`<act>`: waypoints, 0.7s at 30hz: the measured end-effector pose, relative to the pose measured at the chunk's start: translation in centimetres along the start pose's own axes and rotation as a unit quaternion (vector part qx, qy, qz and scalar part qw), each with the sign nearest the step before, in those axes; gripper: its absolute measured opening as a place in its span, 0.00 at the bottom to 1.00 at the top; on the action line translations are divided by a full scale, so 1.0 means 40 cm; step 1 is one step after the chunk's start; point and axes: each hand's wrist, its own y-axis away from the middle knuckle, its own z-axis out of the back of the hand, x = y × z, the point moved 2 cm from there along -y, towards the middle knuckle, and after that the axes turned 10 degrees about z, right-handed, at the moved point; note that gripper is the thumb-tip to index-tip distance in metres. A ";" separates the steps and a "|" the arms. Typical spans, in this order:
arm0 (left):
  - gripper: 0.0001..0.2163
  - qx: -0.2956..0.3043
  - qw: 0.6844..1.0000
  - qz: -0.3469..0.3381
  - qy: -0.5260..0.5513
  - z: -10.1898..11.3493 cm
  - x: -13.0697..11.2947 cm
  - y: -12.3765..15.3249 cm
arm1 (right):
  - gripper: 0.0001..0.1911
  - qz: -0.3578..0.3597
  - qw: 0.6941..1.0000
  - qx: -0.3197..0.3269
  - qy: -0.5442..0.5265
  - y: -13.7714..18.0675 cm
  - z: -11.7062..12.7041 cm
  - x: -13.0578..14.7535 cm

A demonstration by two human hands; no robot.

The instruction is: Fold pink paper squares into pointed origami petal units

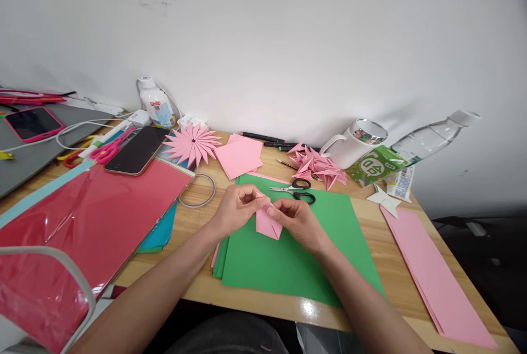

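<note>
A slip of either thumb could skew the crease on this pink paper, small, angular, with a slanted lower edge! Left hand and right hand pinch it between thumbs and fingers, above green sheets near the worktop's front edge.

Paper stack mid-table, scissors on its far part. Folded paper above stack, between left hand and right hand. Paper squares behind stack; pens by the wall. Paper pack left of stack, phone at its far edge. Right rear, going rightward: mug, packet, bottle. Paper strips right of stack.
</note>
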 end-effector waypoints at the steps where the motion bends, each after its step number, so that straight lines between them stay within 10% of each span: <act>1: 0.12 0.003 1.000 -0.002 -0.012 0.002 0.000 0.000 | 0.23 -0.003 1.000 -0.001 -0.002 0.000 -0.002 0.001; 21: 0.12 -0.012 1.000 0.023 -0.005 -0.002 0.015 -0.007 | 0.08 -0.029 0.994 -0.080 -0.071 -0.008 0.002 -0.018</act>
